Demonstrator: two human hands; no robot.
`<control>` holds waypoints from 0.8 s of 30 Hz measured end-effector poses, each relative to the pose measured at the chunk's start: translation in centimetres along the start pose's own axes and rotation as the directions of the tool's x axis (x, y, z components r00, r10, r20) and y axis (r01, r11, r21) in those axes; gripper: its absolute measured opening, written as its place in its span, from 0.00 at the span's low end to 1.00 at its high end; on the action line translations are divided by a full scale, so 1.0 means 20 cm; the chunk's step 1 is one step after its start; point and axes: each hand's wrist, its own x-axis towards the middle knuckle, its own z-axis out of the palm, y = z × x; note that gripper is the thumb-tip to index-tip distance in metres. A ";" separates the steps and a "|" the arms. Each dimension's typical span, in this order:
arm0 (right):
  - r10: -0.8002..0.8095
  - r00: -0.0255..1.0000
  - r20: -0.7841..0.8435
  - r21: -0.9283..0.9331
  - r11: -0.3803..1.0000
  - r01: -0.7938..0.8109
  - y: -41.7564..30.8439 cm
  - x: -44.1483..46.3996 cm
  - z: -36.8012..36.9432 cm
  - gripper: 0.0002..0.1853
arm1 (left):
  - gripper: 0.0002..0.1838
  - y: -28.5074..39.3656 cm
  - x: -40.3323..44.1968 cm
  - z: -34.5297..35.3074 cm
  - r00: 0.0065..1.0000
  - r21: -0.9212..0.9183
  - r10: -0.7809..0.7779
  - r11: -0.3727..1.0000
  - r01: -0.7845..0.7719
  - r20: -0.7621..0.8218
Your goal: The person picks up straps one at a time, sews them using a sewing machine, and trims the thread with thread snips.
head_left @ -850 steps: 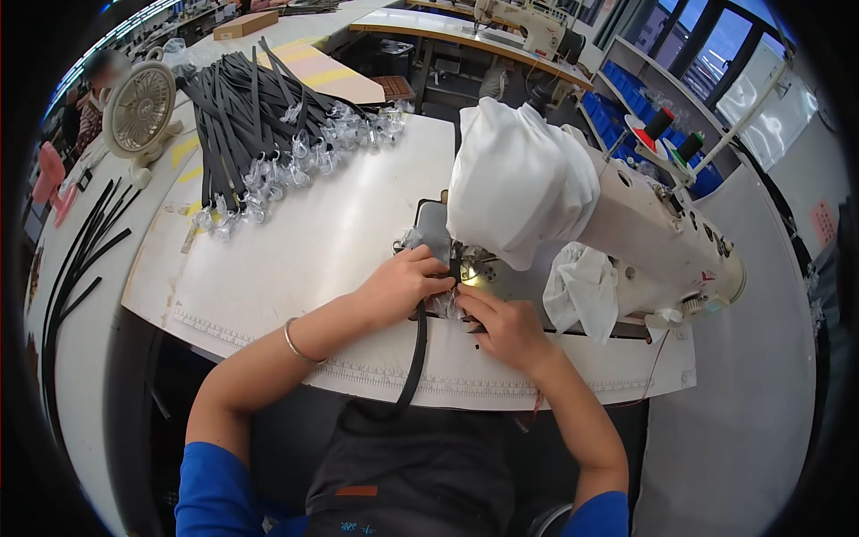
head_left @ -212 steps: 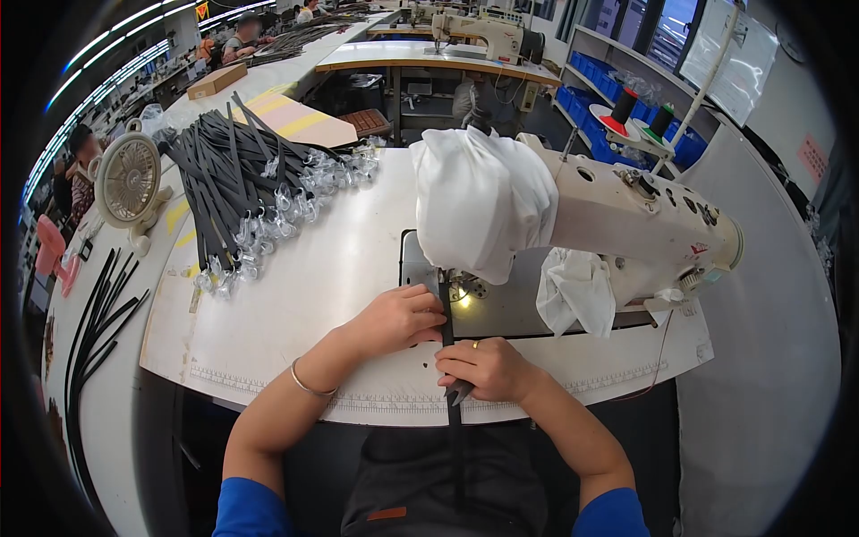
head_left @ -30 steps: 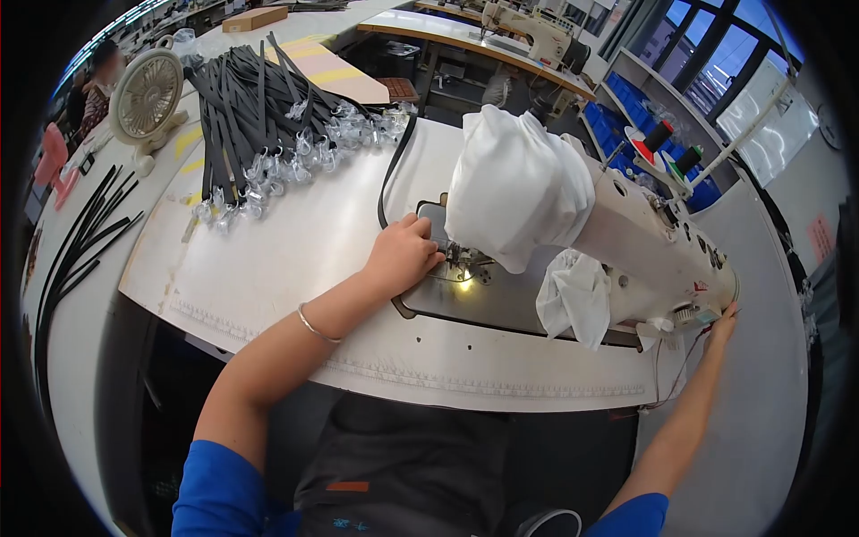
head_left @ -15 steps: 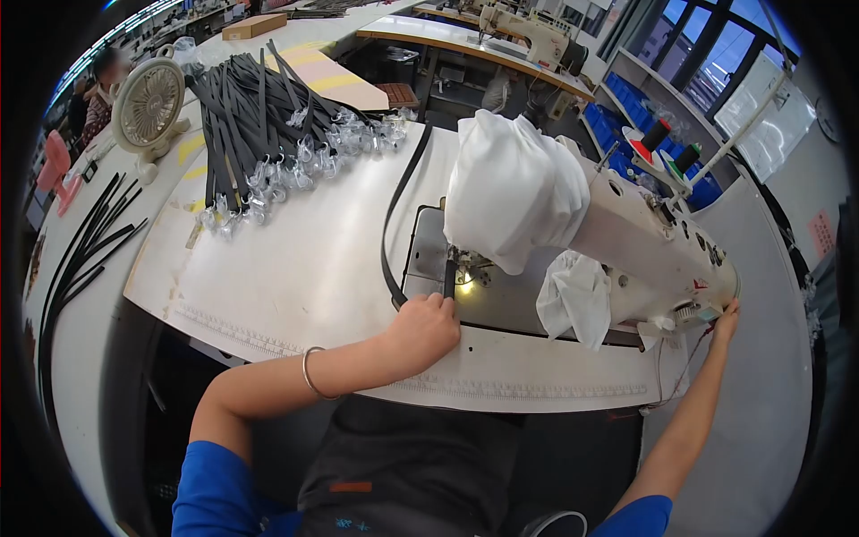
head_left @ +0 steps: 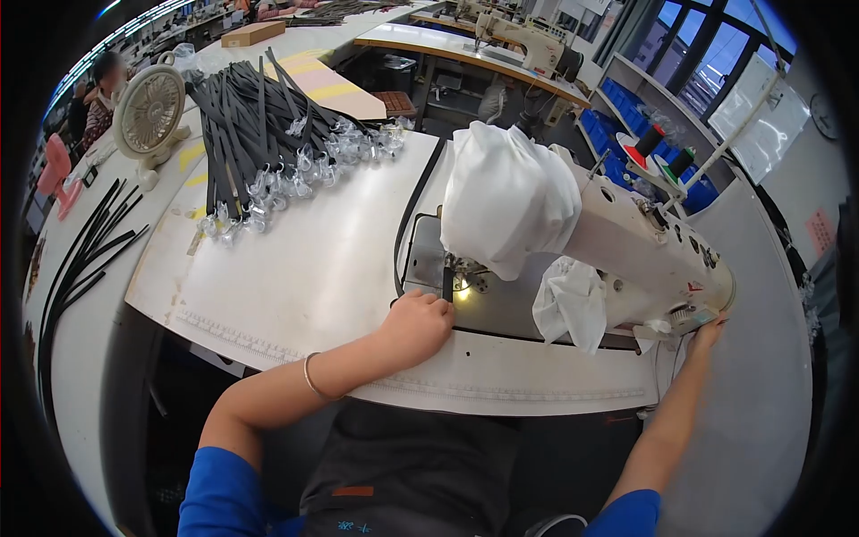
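Note:
My left hand is closed on a black strap at the front of the sewing machine's plate. One part of the strap runs under the needle area, and the rest loops back along the plate's left side. A small lamp lights the spot beside the needle. White cloth covers the head of the sewing machine, and a second white cloth hangs below its arm. My right hand reaches to the machine's right end, touching it low down; its fingertips are hidden there.
Many black straps with clear-wrapped ends lie piled at the back left. More black strips lie on the left table near a fan. Thread spools stand behind the machine. Another person sits at the far left.
My right hand has slid slightly down and left at the machine's end. My left hand stays on the strap, whose loop now lies straighter beside the plate. The view has shifted a little.

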 end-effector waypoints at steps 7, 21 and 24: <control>0.004 0.996 -0.086 -0.156 0.988 -0.017 -0.02 -0.13 -0.03 0.24 | 0.10 0.00 0.00 0.01 0.999 0.039 -0.024 0.999 0.022 0.031; -0.330 0.836 0.439 -0.184 0.877 0.443 -0.43 -1.36 0.34 0.06 | 0.14 0.04 0.02 -0.11 0.980 -0.062 -0.161 0.984 0.169 0.119; -0.444 0.522 0.728 -0.017 0.750 0.662 -0.50 -1.57 0.42 0.04 | 0.17 0.09 -0.05 -0.16 0.976 0.015 -0.062 0.998 0.060 0.207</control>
